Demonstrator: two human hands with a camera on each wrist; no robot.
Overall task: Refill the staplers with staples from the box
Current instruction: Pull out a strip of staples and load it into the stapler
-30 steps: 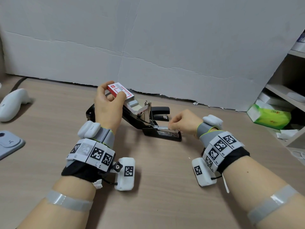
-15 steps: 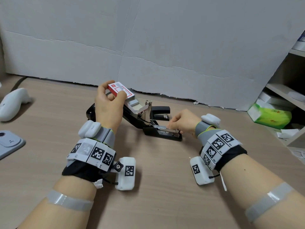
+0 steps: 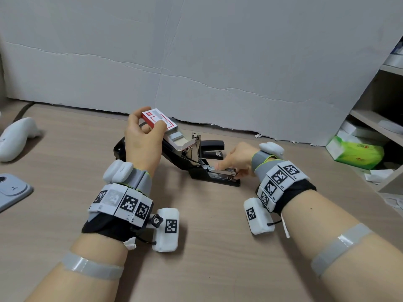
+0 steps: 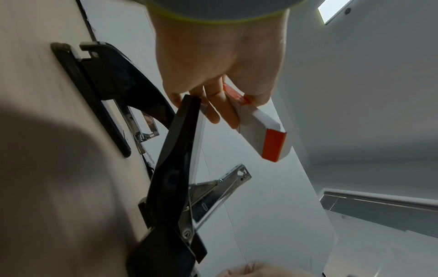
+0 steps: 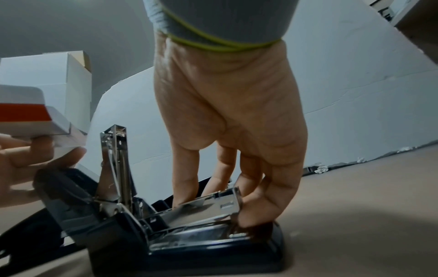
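We see the left hand point(image 3: 144, 138) raised above the table point(image 3: 207, 247), its grip closed on the red and white staple box point(image 3: 158, 122), thumb on one side and fingers curled on the other; the inner tray of the box is slid partly out toward the right. In the left wrist view the lower fingers point(image 4: 213, 110) also touch the tip of the lifted black lid of the open stapler point(image 3: 196, 164), which stands on the table between the two hands with its chrome pusher arm pointing up. The right hand point(image 3: 236, 159) is down at the front end of that stapler, thumb on the near side and fingers on the far side of the metal staple channel point(image 5: 201, 208), so its grip pinches the channel; whether a strip of staples lies under the fingers we cannot tell. A second black stapler point(image 3: 212, 147) lies just behind the open one, near the grey cardboard backdrop point(image 3: 207, 62). On the far left of the table rest a white handheld device point(image 3: 16, 138) and a grey phone-like object point(image 3: 12, 190). At the right, a shelf point(image 3: 375, 118) holds a green tissue pack point(image 3: 357, 152) and some white boxes.
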